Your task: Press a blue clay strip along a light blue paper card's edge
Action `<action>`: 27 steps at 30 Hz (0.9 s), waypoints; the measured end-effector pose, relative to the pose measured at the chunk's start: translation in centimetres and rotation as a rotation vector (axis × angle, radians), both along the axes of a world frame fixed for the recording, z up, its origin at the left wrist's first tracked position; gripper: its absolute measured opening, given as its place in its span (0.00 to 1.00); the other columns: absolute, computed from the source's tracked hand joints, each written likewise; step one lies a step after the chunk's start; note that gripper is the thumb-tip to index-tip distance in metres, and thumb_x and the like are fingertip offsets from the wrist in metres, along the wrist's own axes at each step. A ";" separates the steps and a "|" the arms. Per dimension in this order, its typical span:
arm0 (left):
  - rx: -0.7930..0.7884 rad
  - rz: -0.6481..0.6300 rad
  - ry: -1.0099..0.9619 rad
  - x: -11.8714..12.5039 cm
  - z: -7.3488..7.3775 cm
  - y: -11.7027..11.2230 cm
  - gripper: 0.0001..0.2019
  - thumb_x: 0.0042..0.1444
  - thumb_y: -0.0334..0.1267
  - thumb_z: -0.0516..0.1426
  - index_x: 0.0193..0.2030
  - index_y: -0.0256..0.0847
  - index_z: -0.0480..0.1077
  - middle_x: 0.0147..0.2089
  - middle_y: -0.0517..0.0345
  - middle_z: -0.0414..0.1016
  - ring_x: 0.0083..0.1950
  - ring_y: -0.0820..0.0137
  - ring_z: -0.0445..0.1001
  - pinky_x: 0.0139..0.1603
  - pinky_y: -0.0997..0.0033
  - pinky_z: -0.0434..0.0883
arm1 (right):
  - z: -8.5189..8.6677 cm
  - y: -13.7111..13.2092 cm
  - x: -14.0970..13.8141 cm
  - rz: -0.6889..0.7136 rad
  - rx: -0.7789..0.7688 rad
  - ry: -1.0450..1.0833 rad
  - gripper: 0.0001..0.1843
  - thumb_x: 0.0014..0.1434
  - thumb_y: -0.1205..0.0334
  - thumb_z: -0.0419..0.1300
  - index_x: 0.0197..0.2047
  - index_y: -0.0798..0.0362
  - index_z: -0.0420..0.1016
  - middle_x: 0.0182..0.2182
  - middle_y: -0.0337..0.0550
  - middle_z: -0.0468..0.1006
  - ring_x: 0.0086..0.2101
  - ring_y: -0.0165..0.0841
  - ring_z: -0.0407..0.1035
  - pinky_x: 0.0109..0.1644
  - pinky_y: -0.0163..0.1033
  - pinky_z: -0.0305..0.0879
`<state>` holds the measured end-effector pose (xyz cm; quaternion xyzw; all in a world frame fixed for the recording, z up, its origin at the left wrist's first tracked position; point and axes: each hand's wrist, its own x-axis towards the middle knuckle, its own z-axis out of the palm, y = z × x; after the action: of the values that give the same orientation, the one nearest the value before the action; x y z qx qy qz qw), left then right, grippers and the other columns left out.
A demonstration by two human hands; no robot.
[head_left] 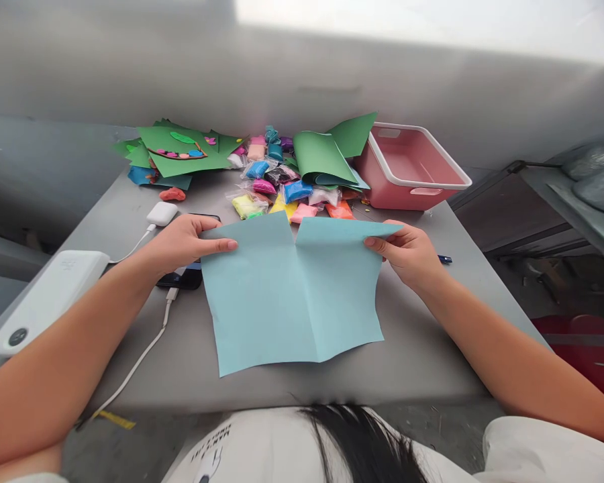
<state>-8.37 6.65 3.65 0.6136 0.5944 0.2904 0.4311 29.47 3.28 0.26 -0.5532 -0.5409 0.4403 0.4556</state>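
Note:
A sheet of light blue paper is held up over the grey table, with a crease running down its middle and a notch at the top of the crease. My left hand pinches its upper left corner, thumb in front. At the upper right corner, my right hand grips the sheet between thumb and fingers, and the top edge there bends forward. Partly behind the paper and my left hand lies a dark phone with a white cable.
Several bags of coloured clay lie behind the paper. Green sheets lean by a pink basket. Back left is decorated green paper. A white power bank and earbud case are on the left, a dark pen on the right.

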 end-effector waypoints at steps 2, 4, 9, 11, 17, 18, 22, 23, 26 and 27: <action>-0.103 -0.044 0.022 0.1 0.0 0.1 0.18 0.31 0.51 0.74 0.24 0.41 0.78 0.25 0.57 0.76 0.24 0.68 0.73 0.20 0.74 0.68 | 0.0 0.0 0.1 0.031 -0.051 0.026 0.20 0.44 0.44 0.75 0.36 0.46 0.80 0.30 0.38 0.80 0.31 0.35 0.72 0.31 0.40 0.68; -0.144 -0.013 0.003 0.0 0.0 0.1 0.20 0.31 0.52 0.73 0.28 0.43 0.79 0.28 0.57 0.78 0.27 0.66 0.76 0.23 0.74 0.71 | 0.1 -0.1 0.1 0.133 -0.151 0.068 0.26 0.42 0.47 0.77 0.44 0.46 0.80 0.38 0.41 0.83 0.36 0.38 0.76 0.36 0.43 0.72; -0.163 0.090 -0.195 -0.6 -0.1 0.5 0.27 0.30 0.47 0.75 0.41 0.44 0.80 0.35 0.55 0.81 0.28 0.63 0.80 0.23 0.71 0.75 | 0.5 -0.7 -0.4 0.193 -0.295 0.130 0.23 0.42 0.51 0.78 0.41 0.48 0.83 0.44 0.45 0.85 0.46 0.47 0.78 0.52 0.53 0.74; -0.199 0.093 -0.309 -0.8 -0.1 0.4 0.36 0.28 0.44 0.76 0.51 0.47 0.77 0.36 0.56 0.81 0.30 0.61 0.81 0.25 0.69 0.77 | 0.5 -0.8 -0.7 0.077 -0.230 0.186 0.21 0.43 0.49 0.77 0.40 0.46 0.84 0.44 0.43 0.85 0.47 0.46 0.78 0.54 0.54 0.74; -0.303 -0.059 -0.422 0.4 -1.4 -1.1 0.22 0.35 0.49 0.75 0.36 0.41 0.79 0.35 0.51 0.83 0.40 0.58 0.82 0.38 0.68 0.80 | 0.3 -0.5 -1.0 -0.124 -0.099 0.260 0.21 0.41 0.46 0.78 0.37 0.43 0.82 0.41 0.41 0.85 0.47 0.47 0.78 0.51 0.55 0.76; -0.288 -0.047 -0.426 0.8 -1.7 -1.4 0.21 0.39 0.52 0.73 0.36 0.41 0.79 0.38 0.51 0.83 0.41 0.58 0.82 0.39 0.66 0.80 | 0.2 -0.5 -0.9 -0.123 -0.082 0.249 0.20 0.42 0.45 0.77 0.37 0.43 0.82 0.40 0.41 0.85 0.46 0.47 0.78 0.50 0.56 0.76; -0.043 0.113 -0.392 2.2 -1.8 -2.4 0.23 0.46 0.59 0.69 0.40 0.42 0.78 0.37 0.54 0.83 0.36 0.63 0.80 0.34 0.68 0.78 | -0.4 -0.7 -0.7 -0.158 0.054 0.161 0.17 0.49 0.43 0.73 0.38 0.43 0.81 0.38 0.40 0.84 0.44 0.45 0.78 0.47 0.53 0.76; 0.021 0.152 -0.364 2.4 -1.7 -2.6 0.23 0.47 0.60 0.68 0.39 0.42 0.78 0.35 0.56 0.82 0.33 0.66 0.78 0.30 0.70 0.76 | -0.5 -0.8 -0.7 -0.179 0.086 0.132 0.16 0.51 0.42 0.71 0.39 0.42 0.81 0.37 0.40 0.84 0.43 0.45 0.78 0.45 0.52 0.75; 0.137 0.207 -0.237 2.7 -1.3 -3.0 0.24 0.48 0.62 0.66 0.32 0.41 0.74 0.27 0.61 0.75 0.25 0.72 0.68 0.21 0.74 0.66 | -0.6 -1.1 -0.5 -0.231 0.138 0.055 0.14 0.54 0.41 0.69 0.37 0.40 0.80 0.33 0.39 0.82 0.39 0.44 0.76 0.39 0.50 0.73; 0.158 0.207 -0.201 2.7 -1.3 -3.1 0.24 0.48 0.62 0.66 0.31 0.41 0.73 0.25 0.62 0.72 0.24 0.74 0.65 0.20 0.75 0.63 | -0.6 -1.1 -0.5 -0.240 0.148 0.038 0.13 0.54 0.41 0.69 0.36 0.40 0.80 0.32 0.39 0.81 0.39 0.44 0.76 0.38 0.50 0.72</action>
<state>-5.66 3.53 2.39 0.5491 0.5836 0.4387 0.4068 28.99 2.14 -0.36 -0.5703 -0.4932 0.3520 0.5546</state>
